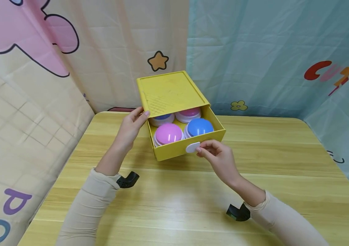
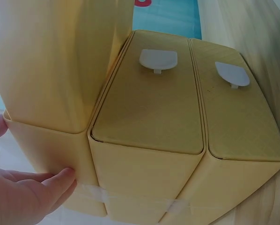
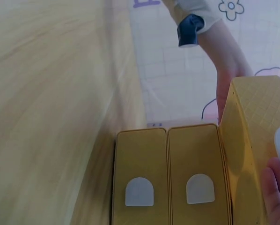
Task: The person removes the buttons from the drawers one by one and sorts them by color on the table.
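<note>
A yellow drawer cabinet [image 1: 171, 92] stands on the table, its top drawer [image 1: 174, 151] pulled out toward me. Inside the drawer are white-based domes like push buttons: a pink dome [image 1: 168, 134] and a blue dome [image 1: 200, 127] in front, and another pink dome [image 1: 190, 113] and a dark blue one [image 1: 162, 118] partly hidden under the cabinet top. My left hand [image 1: 128, 130] grips the cabinet's front left corner, thumb at the top edge and fingers against the side. My right hand [image 1: 220, 157] pinches the white pull tab [image 1: 192, 147] on the drawer front.
Below the pulled drawer, two closed drawers with white tabs show in the left wrist view: a middle drawer [image 2: 149, 103] and a lower drawer [image 2: 243, 112]. The wooden table [image 1: 174, 205] extends around the cabinet. Printed curtains [image 1: 254, 61] hang behind and beside it.
</note>
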The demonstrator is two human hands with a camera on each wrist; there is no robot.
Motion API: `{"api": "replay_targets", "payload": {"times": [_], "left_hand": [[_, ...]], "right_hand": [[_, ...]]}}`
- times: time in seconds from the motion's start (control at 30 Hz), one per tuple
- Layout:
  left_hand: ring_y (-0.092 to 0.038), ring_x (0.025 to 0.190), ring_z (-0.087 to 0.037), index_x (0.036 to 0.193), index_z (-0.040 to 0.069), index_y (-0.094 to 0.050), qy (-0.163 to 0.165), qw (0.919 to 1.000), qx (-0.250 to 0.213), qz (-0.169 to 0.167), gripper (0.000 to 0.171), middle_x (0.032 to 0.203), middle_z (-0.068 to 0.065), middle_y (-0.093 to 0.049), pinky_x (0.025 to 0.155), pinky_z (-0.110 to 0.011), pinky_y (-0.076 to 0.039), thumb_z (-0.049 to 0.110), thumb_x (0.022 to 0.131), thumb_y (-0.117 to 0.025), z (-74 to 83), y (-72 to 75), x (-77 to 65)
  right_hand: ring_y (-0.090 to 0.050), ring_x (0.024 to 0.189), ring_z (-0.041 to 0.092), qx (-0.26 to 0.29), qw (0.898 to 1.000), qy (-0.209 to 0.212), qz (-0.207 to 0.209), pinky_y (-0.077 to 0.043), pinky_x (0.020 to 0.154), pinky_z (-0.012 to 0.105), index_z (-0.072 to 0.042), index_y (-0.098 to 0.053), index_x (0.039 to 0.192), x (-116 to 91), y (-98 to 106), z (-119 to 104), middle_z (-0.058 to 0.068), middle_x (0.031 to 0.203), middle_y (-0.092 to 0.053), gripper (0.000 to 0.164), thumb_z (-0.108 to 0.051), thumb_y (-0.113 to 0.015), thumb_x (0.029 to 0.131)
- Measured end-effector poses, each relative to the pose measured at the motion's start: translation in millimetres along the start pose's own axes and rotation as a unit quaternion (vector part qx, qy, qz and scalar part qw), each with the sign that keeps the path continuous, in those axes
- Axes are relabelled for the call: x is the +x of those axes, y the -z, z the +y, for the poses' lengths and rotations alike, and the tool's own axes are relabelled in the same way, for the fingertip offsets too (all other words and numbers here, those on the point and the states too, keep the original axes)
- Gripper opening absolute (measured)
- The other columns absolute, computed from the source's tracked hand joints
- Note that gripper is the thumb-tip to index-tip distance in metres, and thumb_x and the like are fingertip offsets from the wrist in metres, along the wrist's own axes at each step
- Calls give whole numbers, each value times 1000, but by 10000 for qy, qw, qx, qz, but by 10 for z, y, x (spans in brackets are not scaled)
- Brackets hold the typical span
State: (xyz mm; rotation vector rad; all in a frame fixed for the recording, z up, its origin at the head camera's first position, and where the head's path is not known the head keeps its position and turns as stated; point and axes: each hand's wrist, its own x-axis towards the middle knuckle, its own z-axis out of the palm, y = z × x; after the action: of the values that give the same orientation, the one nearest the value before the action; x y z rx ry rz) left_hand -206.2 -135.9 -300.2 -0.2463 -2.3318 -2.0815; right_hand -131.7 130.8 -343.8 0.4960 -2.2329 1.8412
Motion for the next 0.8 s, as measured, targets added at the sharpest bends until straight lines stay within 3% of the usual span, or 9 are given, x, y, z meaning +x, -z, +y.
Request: {"api": "replay_targets", "payload": {"times": [0.8], "left_hand": [[-35, 124, -18, 138, -2, -30, -207, 9997, -81, -70, 61, 137, -14, -36, 102, -34, -24, 30, 92, -52, -19, 14, -1]], "right_hand": [[-64, 69, 16, -15, 9978, 659, -106, -52, 65, 29, 1, -62, 86, -538, 173, -89, 12, 77, -64, 13, 10, -64, 76]]}}
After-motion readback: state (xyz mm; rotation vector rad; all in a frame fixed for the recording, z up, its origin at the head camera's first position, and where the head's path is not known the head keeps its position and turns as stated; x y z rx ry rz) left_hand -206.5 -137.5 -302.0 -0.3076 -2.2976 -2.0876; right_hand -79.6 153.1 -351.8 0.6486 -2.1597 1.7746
